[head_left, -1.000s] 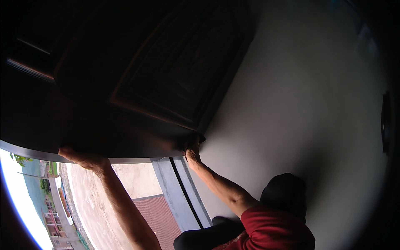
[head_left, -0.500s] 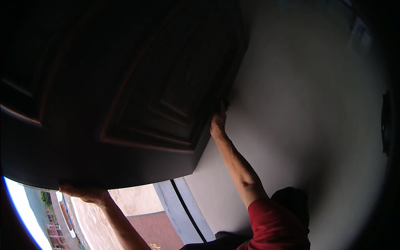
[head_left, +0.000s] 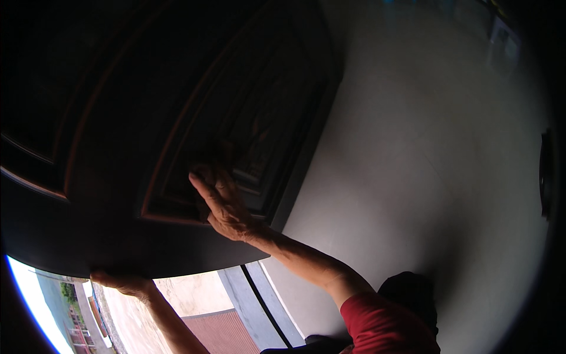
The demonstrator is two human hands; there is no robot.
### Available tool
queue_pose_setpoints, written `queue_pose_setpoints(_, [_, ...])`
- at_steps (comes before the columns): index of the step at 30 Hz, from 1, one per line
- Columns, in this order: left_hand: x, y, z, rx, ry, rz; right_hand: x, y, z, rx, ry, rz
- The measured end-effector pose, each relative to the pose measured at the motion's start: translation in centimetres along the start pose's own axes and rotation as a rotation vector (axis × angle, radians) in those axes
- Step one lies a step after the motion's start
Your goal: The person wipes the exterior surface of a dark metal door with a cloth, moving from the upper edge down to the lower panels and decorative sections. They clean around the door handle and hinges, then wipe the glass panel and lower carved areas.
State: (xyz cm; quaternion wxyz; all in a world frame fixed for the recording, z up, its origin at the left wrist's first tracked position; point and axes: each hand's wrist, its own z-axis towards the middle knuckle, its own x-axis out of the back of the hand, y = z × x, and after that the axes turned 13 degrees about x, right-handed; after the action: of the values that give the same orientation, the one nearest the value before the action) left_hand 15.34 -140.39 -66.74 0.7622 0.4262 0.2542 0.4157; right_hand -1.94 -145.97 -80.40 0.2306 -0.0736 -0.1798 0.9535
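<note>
A large dark wooden door [head_left: 118,194] with carved, raised panels fills the left and upper part of the head view. My left hand [head_left: 125,283] grips the door's edge at the lower left, most of its fingers hidden behind or in shadow. My right hand [head_left: 227,206] lies against the carved panel near the door's lower right corner, its fingers stretched out and pointing up and left. The area under the right palm is too dark to make out.
A smooth grey floor [head_left: 401,159] spreads to the right of the door. Below the door's edge, a pale threshold strip [head_left: 242,301], a reddish ribbed mat [head_left: 218,330] and bright ground outdoors show. A dark round-edged object [head_left: 545,174] stands at the far right.
My right hand has left the door's right-hand edge and moved left and down onto the carved panel. My left hand stays at the edge, slightly lower in view.
</note>
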Motion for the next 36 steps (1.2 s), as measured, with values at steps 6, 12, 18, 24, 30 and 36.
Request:
queue_pose_setpoints(6, [0.6, 0.3, -0.1, 0.020, -0.010, 0.008, 2.7, 9.9, -1.4, -0.381, 0.082, -0.132])
queue_pose_setpoints(12, [1.2, -1.0, 1.1, -0.391, 0.013, 0.230, 4.1, 15.3, -6.2, -0.694, 0.414, 0.118])
queue_pose_setpoints(18, [1.2, -1.3, 1.2, -0.072, -0.044, 0.061, 1.9, 8.7, -4.6, -0.920, 0.520, 0.389])
queue_pose_setpoints(24, [-0.2, -0.1, 0.3, -0.036, -0.108, -0.030, -0.5, -0.8, -1.7, -0.286, 0.088, 0.192])
queue_pose_setpoints(30, [0.6, -1.1, 0.6, 0.019, -0.078, -0.046, 0.6, 2.1, 1.9, -0.098, -0.146, -0.078])
queue_pose_setpoints(36, [0.3, -0.4, 0.4, 0.031, 0.018, -0.024, 4.2, 13.0, 8.7, -0.262, 0.179, -0.156])
